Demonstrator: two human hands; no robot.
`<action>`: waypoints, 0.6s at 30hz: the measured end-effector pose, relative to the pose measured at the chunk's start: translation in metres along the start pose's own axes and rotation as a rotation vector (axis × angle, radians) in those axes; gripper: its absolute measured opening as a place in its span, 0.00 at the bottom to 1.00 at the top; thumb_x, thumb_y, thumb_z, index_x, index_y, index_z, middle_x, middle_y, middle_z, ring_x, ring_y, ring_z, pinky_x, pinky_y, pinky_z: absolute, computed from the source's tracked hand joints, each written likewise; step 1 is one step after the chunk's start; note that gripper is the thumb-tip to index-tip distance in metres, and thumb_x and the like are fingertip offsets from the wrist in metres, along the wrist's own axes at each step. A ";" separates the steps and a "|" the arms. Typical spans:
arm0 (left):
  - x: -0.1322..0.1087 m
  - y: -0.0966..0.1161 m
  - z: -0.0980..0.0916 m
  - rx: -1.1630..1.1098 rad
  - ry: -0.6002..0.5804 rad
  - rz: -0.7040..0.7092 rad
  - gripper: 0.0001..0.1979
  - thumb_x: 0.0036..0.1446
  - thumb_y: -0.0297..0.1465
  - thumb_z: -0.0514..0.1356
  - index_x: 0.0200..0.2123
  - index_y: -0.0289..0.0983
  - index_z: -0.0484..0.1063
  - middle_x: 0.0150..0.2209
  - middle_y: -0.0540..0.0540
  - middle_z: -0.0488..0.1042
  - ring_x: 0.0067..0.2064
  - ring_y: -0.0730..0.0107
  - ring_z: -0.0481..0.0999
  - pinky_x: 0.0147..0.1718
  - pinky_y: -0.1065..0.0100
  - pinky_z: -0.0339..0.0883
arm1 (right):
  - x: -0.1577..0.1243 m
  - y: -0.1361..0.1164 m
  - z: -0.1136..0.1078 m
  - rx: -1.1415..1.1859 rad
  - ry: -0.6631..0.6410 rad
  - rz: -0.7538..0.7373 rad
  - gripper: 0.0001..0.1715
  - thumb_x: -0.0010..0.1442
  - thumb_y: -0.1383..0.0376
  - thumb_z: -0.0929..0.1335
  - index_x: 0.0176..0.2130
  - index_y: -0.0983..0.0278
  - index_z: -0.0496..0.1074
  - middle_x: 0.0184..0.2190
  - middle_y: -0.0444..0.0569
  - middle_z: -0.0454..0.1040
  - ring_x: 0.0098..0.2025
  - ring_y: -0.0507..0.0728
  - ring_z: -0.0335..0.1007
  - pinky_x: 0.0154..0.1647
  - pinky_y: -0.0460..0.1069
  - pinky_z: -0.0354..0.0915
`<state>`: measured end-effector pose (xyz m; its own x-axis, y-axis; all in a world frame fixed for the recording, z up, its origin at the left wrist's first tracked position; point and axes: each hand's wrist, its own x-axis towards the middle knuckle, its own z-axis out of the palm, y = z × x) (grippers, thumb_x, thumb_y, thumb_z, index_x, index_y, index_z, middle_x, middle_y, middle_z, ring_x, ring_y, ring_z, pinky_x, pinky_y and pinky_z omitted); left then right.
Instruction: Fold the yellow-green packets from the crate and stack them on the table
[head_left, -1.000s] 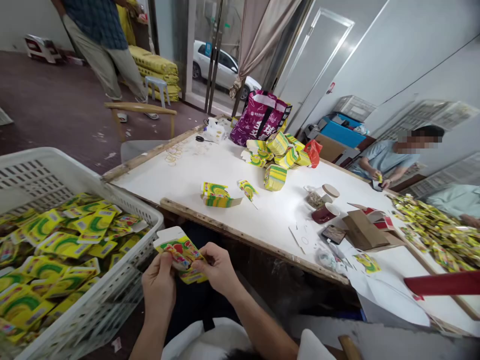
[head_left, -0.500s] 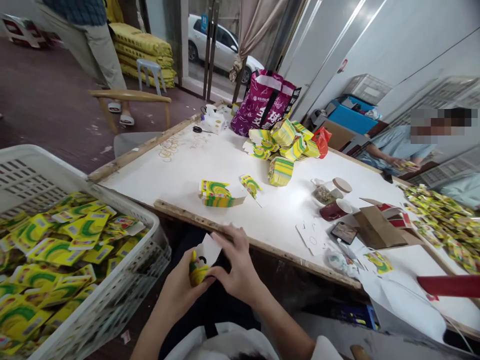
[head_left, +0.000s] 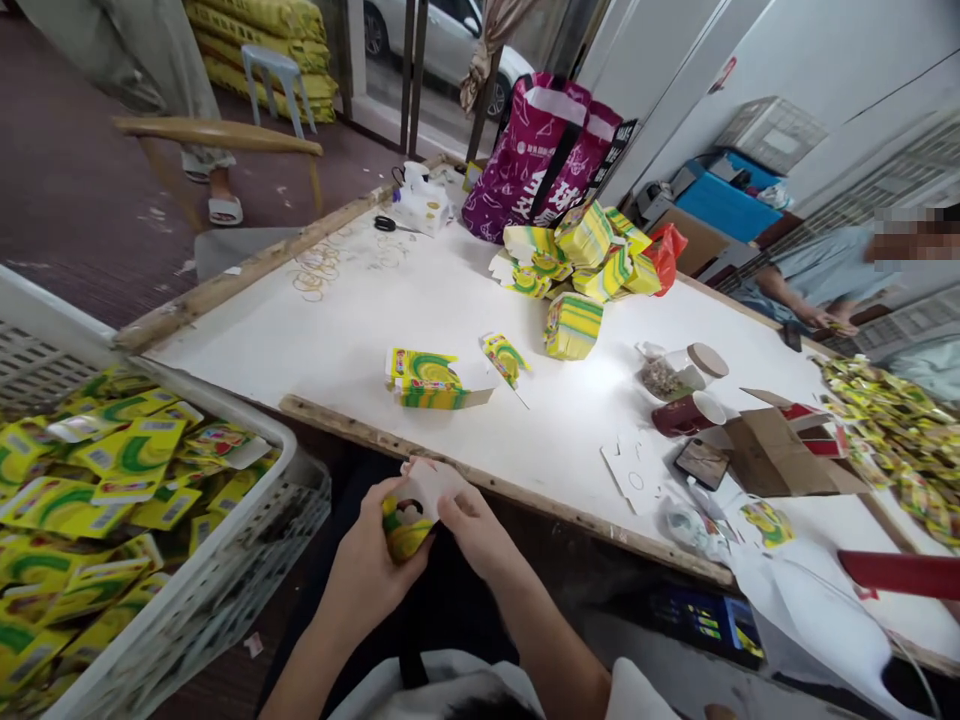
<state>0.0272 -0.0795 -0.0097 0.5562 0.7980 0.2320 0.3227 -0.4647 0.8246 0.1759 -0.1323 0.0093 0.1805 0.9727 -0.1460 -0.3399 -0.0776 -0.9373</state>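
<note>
Over my lap, just off the table's near edge, I hold a small yellow paper box [head_left: 405, 535] with a white flap at its top and a dark round opening. My left hand [head_left: 369, 550] is wrapped round its left side, thumb underneath. The fingers of my right hand [head_left: 474, 520] are closed on the white flap at the upper right; some fingertips are hidden behind it. Beyond my hands, a stack of flat yellow-green cartons [head_left: 427, 382] lies on the white table [head_left: 352, 345], with a single carton [head_left: 504, 358] beside it.
At my left, a white plastic crate [head_left: 259, 480] holds many yellow boxes. Bundled cartons [head_left: 574, 325] lie before a purple bag [head_left: 536, 165]. A glass jar [head_left: 694, 368], a maroon cup [head_left: 686, 412] and a phone [head_left: 703, 462] stand or lie rightward. A co-worker [head_left: 810, 275] sits far right.
My right hand's fingers, spread before, have closed in on the box's white flap. My left hand still holds the box. The whole view has shifted slightly.
</note>
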 end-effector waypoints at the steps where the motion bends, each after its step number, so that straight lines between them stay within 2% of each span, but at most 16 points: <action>1: 0.002 -0.001 0.001 0.025 0.021 0.000 0.28 0.56 0.35 0.63 0.57 0.41 0.57 0.47 0.42 0.73 0.40 0.62 0.80 0.37 0.64 0.75 | 0.001 0.003 -0.003 -0.013 0.039 0.007 0.34 0.60 0.40 0.67 0.55 0.59 0.74 0.55 0.53 0.75 0.57 0.62 0.70 0.63 0.59 0.61; 5: 0.007 -0.001 0.003 0.064 0.081 -0.005 0.30 0.53 0.36 0.65 0.56 0.41 0.58 0.48 0.42 0.72 0.42 0.61 0.79 0.39 0.63 0.75 | 0.001 0.009 -0.009 -0.046 0.145 0.047 0.32 0.61 0.40 0.66 0.49 0.60 0.76 0.48 0.52 0.78 0.55 0.61 0.71 0.62 0.57 0.62; 9: 0.009 0.004 0.001 0.043 0.088 -0.066 0.32 0.53 0.36 0.66 0.58 0.41 0.56 0.51 0.42 0.71 0.45 0.61 0.78 0.43 0.63 0.73 | -0.001 -0.001 -0.005 -0.137 0.141 0.009 0.26 0.60 0.43 0.68 0.44 0.60 0.76 0.40 0.47 0.78 0.45 0.58 0.73 0.51 0.52 0.69; 12: 0.009 0.007 -0.001 0.046 0.057 -0.102 0.31 0.54 0.37 0.65 0.57 0.41 0.56 0.50 0.42 0.71 0.45 0.61 0.78 0.43 0.63 0.73 | -0.001 -0.008 -0.003 -0.214 0.147 -0.011 0.24 0.60 0.43 0.68 0.38 0.61 0.74 0.33 0.45 0.75 0.38 0.55 0.71 0.44 0.50 0.70; 18: 0.005 0.007 0.002 0.062 0.020 -0.050 0.25 0.55 0.33 0.63 0.54 0.41 0.57 0.46 0.44 0.70 0.43 0.61 0.77 0.41 0.63 0.72 | 0.000 -0.012 0.001 -0.251 0.120 -0.005 0.26 0.59 0.43 0.69 0.44 0.60 0.75 0.40 0.46 0.78 0.44 0.58 0.73 0.51 0.52 0.69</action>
<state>0.0340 -0.0794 -0.0040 0.5226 0.8283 0.2019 0.3971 -0.4460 0.8021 0.1785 -0.1310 0.0208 0.2945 0.9416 -0.1636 -0.1020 -0.1392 -0.9850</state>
